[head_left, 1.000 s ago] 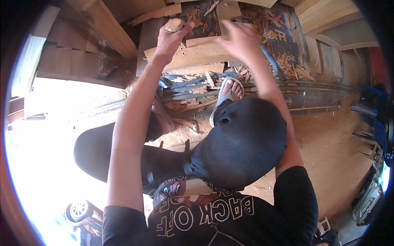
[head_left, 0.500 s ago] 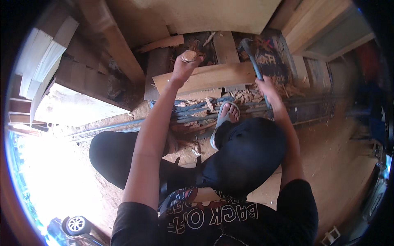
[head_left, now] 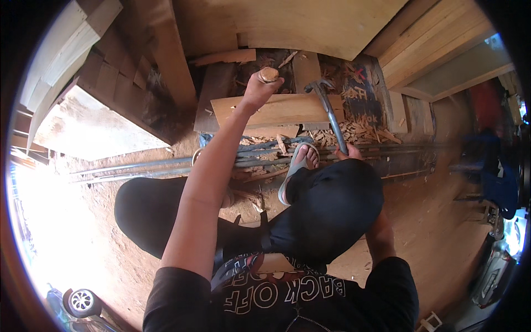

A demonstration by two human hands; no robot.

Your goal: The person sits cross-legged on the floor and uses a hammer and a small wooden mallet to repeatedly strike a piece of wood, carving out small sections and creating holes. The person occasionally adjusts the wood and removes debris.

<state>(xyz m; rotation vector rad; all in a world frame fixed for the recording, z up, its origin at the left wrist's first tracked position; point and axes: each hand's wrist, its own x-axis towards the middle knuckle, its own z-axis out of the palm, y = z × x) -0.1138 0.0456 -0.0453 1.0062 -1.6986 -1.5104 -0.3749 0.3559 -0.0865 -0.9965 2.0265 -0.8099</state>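
My left hand [head_left: 259, 93] is closed in a fist around an upright wooden handle [head_left: 269, 74], whose round end shows above the fingers. Whatever lies below the handle is hidden by the hand. Beneath that fist, a flat wooden plank [head_left: 301, 110] lies crosswise in front of my feet. My right hand [head_left: 350, 151], beside my right knee, grips a claw hammer [head_left: 333, 122] near the end of its dark handle. The hammer's head is up and away from me, over the right part of the plank, apart from the wooden handle.
Wood chips [head_left: 359, 133] are scattered around the plank. Long metal bars [head_left: 149, 164] run across the ground near my sandalled foot [head_left: 301, 163]. A large wooden panel [head_left: 298, 27] stands at the far side, with stacked boards [head_left: 431, 44] at right and a timber post [head_left: 171, 55] at left.
My right hand has come nearer to my knee, drawing the hammer back toward me and lowering its head. My left hand keeps its hold over the plank, while the whole view has shifted slightly.
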